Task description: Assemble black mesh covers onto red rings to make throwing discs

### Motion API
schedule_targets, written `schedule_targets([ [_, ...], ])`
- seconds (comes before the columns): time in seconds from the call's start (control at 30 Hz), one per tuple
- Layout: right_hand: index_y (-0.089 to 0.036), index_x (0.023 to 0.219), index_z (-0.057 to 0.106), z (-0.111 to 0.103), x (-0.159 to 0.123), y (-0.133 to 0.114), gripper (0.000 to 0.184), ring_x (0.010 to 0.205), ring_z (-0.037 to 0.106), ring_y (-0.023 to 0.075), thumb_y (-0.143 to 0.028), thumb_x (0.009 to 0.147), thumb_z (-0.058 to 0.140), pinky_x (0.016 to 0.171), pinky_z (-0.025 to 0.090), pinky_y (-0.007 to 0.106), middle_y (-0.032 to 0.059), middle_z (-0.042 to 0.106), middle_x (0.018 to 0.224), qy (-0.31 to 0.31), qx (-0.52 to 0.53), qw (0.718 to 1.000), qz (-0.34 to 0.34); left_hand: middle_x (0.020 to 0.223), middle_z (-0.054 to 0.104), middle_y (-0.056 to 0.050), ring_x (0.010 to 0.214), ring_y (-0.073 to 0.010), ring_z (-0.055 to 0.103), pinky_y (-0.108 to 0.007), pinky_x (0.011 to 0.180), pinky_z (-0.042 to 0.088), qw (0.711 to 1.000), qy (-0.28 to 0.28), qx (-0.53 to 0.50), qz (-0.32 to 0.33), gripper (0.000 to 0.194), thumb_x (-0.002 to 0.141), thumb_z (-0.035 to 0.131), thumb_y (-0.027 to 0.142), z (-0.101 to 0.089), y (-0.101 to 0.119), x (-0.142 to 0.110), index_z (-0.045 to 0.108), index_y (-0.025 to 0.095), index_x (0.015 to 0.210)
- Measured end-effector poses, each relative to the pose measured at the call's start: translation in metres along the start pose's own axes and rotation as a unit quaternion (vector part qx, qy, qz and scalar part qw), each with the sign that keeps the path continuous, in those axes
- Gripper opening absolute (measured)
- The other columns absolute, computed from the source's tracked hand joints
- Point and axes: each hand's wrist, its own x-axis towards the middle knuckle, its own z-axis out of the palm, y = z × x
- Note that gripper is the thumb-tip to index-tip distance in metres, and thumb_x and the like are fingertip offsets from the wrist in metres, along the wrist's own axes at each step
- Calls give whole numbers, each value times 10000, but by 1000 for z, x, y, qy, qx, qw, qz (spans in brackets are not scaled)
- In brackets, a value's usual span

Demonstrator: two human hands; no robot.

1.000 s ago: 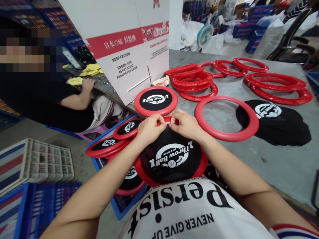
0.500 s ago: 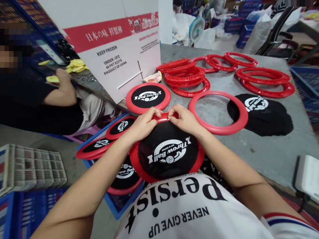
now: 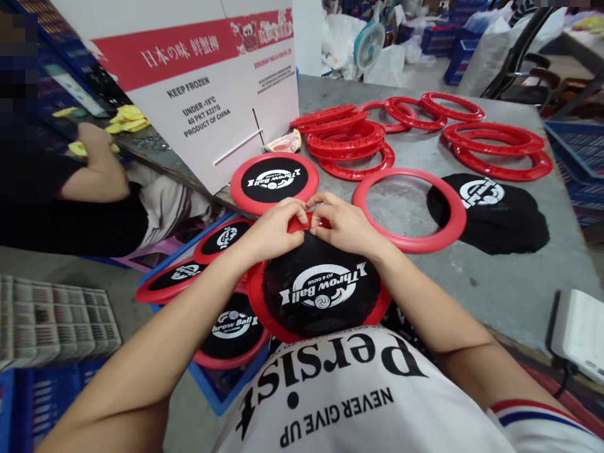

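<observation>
Against my shirt rests a flying disc (image 3: 325, 292), a red ring with black mesh printed "Throw Ball". My left hand (image 3: 278, 229) grips the far part of its rim, thumb and fingers closed on it. Close beside it, my right hand (image 3: 342, 220) pinches the same rim; the fingertips of both hands nearly touch. Just beyond my hands a finished-looking disc (image 3: 274, 182) lies on the table. Right of my right hand is a bare red ring (image 3: 409, 242), partly over a piece of black printed mesh (image 3: 509, 217).
Several red rings (image 3: 349, 148) are piled at the table's back, more (image 3: 495, 141) at the right. A white carton (image 3: 202, 113) stands at back left. Below left, a blue crate (image 3: 219, 402) holds several discs. A co-worker's arm (image 3: 97, 167) is at the left; a white device (image 3: 580, 333) at right.
My fingers have shifted slightly on the rim, with the right hand's fingers reaching further over toward the left. The view has moved a little; the disc stays against my shirt.
</observation>
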Motion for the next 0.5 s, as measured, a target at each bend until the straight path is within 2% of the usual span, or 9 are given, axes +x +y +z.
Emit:
schedule_targets([
  [0.1, -223, 808, 637, 1, -1, 4, 55, 1132, 626, 210, -192, 852, 647, 843, 453, 320, 17, 637, 1295, 9, 7, 1000, 9, 1217, 648, -69, 1124, -253, 628, -397, 1005, 459, 999, -16, 37, -5, 95, 732, 635, 217, -3, 2, -1, 586, 210, 813],
  [0.27, -230, 836, 646, 2, -2, 9, 31, 1141, 618, 221, -217, 862, 657, 864, 460, 332, 25, 646, 1263, 8, 7, 1000, 15, 1083, 683, -50, 1017, -239, 651, -386, 954, 475, 999, -12, -22, -29, 128, 760, 667, 314, 3, -5, 1, 606, 202, 756],
  [0.5, -231, 832, 653, 3, -3, 13, 33, 1135, 623, 217, -224, 857, 673, 875, 457, 334, 21, 655, 1241, 16, 14, 1000, 19, 1025, 684, -45, 1017, -237, 638, -376, 961, 457, 999, 5, -34, -37, 98, 755, 651, 289, 10, -7, 5, 628, 196, 729],
])
